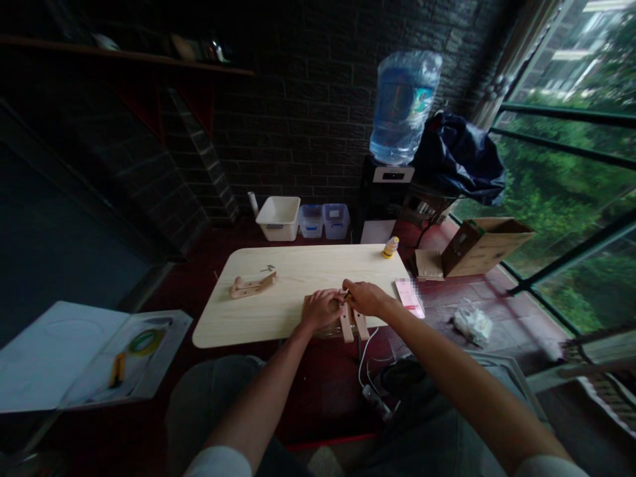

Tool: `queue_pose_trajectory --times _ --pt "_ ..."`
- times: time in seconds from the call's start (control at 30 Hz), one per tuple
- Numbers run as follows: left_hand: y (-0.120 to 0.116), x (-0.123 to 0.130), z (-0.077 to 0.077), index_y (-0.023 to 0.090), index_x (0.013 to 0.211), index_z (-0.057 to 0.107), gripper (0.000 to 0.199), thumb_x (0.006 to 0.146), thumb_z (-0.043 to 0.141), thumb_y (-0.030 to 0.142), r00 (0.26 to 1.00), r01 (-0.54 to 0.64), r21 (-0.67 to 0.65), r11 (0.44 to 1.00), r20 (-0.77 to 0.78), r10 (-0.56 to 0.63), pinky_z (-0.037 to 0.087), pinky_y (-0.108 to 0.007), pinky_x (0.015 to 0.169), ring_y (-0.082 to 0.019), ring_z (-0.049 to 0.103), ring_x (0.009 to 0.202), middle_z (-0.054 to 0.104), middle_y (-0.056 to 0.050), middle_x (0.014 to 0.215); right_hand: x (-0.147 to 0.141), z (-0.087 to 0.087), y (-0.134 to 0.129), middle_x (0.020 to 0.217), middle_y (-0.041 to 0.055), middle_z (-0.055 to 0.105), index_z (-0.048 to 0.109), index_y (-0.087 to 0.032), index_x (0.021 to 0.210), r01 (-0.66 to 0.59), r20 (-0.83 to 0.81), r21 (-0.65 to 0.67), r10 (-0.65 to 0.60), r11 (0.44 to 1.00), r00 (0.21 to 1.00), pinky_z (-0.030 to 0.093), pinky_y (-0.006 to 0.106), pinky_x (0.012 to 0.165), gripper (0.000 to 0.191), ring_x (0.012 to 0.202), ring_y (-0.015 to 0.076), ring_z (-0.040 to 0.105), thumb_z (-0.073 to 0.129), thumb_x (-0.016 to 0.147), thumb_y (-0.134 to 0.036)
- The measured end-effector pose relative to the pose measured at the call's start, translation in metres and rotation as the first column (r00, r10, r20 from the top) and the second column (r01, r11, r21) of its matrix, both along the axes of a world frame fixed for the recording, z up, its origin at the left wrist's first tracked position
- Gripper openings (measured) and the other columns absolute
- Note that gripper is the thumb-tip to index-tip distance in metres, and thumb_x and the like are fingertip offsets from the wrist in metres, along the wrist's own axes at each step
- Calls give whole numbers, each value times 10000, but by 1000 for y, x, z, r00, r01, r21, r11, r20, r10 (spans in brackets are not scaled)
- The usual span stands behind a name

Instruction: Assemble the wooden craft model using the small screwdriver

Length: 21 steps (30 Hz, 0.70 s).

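At the table's front edge, my left hand point(322, 309) is closed on a wooden assembly, its fingers bent over the top. Two pale wooden bars point(346, 326) of this assembly stick out toward me, past the table edge. My right hand point(365, 298) is beside the left, above the bars, with fingers pinched together. A small dark thing shows at those fingertips, too small to name. Farther left on the table lies another wooden assembly point(253, 286) with angled pieces. Small metal pieces point(268, 268) lie just behind it.
On the light wooden table point(308, 262) stand a yellow-capped bottle point(390, 248) at the back right and a pink sheet point(409, 298) on the right. An open case point(144, 358) is at my left. Plastic bins point(278, 228), a water dispenser point(385, 199) and a cardboard box point(481, 248) stand beyond.
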<state>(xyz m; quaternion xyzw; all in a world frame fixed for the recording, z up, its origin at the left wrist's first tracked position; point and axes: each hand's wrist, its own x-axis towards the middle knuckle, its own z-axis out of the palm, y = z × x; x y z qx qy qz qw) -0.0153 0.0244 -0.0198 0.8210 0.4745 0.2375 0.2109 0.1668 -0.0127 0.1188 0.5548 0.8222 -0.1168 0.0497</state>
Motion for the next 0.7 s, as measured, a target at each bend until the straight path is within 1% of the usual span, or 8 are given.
queue_pose_trajectory --times 0.13,0.47,0.6,0.7 --pt "1 0 -1 317 1061 704 262 824 682 428 1000 -7 8 1000 -22 7 372 -416 1156 -244 556 1260 651 21 1346 -1 1 0 1207 142 716 521 -201 1274 -19 2 -7 19 1000 1000 454 300 830 317 1088 242 691 391 1070 -406" --pt "2 -1 -2 330 1065 700 264 829 674 446 1000 -8 10 1000 -21 8 378 -424 1141 -242 551 1265 648 36 1348 -5 -9 6 1151 168 727 493 -157 1241 60 -10 -9 -60 998 998 460 292 803 353 1077 250 696 377 1073 -445" --pt "2 -1 -3 320 1076 698 274 830 675 439 1000 3 9 1000 -3 -3 381 -421 1138 -244 555 1259 655 21 1340 -2 -4 4 1162 164 725 471 -163 1286 26 -16 -14 -26 1000 1000 464 309 816 364 1084 258 694 376 1069 -439" --pt "3 -2 -4 309 1050 699 254 825 677 427 1000 17 10 1000 9 -17 381 -425 1139 -242 548 1269 649 20 1348 0 3 3 1197 153 715 470 -181 1316 -24 10 2 24 1000 1000 475 320 842 327 1106 259 688 406 1057 -370"
